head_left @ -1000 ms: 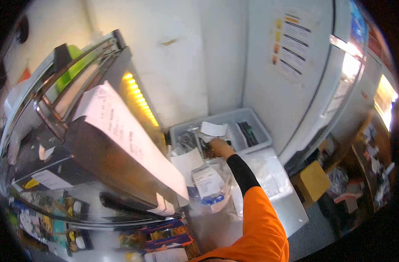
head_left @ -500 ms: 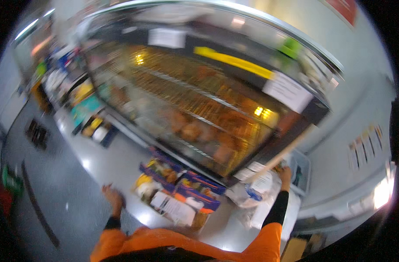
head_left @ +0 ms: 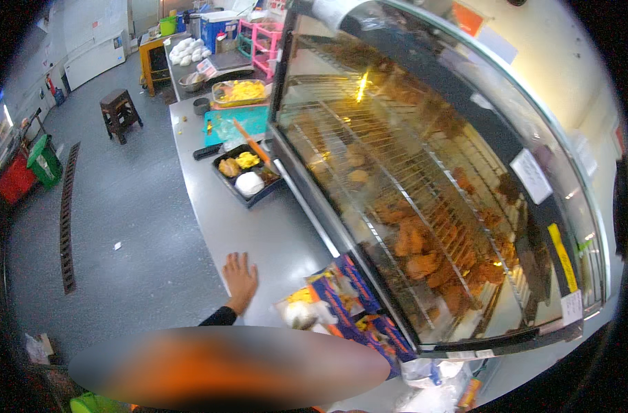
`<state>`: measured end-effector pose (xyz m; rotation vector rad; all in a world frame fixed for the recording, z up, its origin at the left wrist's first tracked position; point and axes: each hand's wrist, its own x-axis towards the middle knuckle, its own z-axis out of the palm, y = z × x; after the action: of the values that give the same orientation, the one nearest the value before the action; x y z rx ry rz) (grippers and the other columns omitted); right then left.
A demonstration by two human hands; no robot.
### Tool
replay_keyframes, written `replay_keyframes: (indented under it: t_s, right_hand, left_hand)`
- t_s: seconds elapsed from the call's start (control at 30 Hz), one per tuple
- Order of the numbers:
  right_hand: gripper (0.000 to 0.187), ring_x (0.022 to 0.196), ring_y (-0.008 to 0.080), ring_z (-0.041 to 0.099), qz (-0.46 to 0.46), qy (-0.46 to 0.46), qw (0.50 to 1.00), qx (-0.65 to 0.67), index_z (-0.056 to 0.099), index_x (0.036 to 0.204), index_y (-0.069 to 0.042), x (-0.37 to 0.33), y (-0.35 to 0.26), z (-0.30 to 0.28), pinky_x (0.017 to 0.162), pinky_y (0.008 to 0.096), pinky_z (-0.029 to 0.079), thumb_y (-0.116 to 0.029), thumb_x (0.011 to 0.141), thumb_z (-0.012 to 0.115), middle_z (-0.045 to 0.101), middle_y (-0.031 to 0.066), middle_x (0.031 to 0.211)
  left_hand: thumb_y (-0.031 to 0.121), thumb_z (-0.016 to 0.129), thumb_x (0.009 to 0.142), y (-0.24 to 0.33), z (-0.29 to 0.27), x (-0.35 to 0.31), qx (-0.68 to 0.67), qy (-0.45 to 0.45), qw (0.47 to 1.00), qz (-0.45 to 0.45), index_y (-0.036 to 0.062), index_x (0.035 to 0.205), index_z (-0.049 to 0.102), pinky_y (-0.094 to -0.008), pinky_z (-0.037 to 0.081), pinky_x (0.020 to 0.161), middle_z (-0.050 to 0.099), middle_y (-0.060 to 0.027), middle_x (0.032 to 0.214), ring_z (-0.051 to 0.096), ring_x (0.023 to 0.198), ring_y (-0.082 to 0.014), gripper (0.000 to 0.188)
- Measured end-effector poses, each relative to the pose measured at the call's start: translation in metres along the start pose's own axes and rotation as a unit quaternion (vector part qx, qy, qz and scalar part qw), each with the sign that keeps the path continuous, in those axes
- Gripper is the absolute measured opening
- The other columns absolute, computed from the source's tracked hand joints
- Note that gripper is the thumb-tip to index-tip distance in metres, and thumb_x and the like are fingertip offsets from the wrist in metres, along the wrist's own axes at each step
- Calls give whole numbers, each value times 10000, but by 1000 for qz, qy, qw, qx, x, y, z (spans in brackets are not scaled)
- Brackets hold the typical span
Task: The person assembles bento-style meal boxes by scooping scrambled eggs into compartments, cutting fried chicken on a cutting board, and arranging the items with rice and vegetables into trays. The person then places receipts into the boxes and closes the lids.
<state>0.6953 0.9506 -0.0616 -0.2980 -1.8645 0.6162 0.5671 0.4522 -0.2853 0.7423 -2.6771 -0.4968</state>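
Note:
My left hand (head_left: pixel 240 283) lies flat on the edge of the steel counter (head_left: pixel 286 241), fingers spread and holding nothing. My right hand is out of view. Just right of the left hand are a white rounded food portion (head_left: pixel 300 314) with yellow food and purple-and-orange printed food boxes (head_left: pixel 345 292). Farther along the counter sits a black meal tray (head_left: pixel 253 198) holding a white rice mound (head_left: pixel 249 184), yellow food and a browned piece. A glass display warmer (head_left: pixel 396 199) with wire racks stands on the right, fried pieces (head_left: pixel 417 251) inside.
Beyond the meal tray are a teal cutting board (head_left: pixel 221 127) and a tray of yellow food (head_left: pixel 240 92). White bundles (head_left: pixel 189 51) lie at the far end. A dark stool (head_left: pixel 120 113), a green bin (head_left: pixel 44 162) and a floor drain (head_left: pixel 68 220) are on the left. Clear plastic bags (head_left: pixel 438 385) lie near right.
My view has swung left along the counter. My right hand, earlier by the plastic bags, has left the view. My left hand now rests on the counter edge. The meal tray shows more clearly.

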Motion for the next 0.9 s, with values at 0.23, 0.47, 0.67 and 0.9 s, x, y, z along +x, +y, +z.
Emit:
replay_keyframes:
  t_s: [0.23,0.47,0.67,0.9]
  right_hand:
    - [153,801,93,584,203,-569,727,327,628,929,37,-159,-242,234,718,233,477,-87,842,608,641,71,916]
    - [331,849,142,595,182,-464,800,335,529,1169,-20,-224,-320,488,726,290,492,-118,857,582,601,93,1031]
    - [539,1152,250,441,141,-477,788,362,393,1310,-54,-266,-307,348,927,359,388,-211,835,595,444,169,1287]
    - [647,1341,308,237,-40,-527,809,255,387,1349,-102,-340,-275,176,1071,474,166,-376,802,599,309,155,1418]
  left_hand:
    - [330,447,882,-1,-9,9,-64,-16,998,15,55,1277,426,-509,183,1031,348,-177,1348,207,1320,-345,482]
    - [244,501,863,-5,-15,11,-160,-33,986,22,31,1238,404,-502,170,1035,330,-194,1318,202,1311,-360,442]
    - [295,532,859,-24,-4,11,-277,-24,957,81,22,1251,401,-446,221,1038,357,-166,1321,246,1297,-351,496]
    - [425,359,918,-23,-101,-30,-803,-452,325,-214,75,1366,281,-418,267,1037,338,-154,1384,299,1295,-299,574]
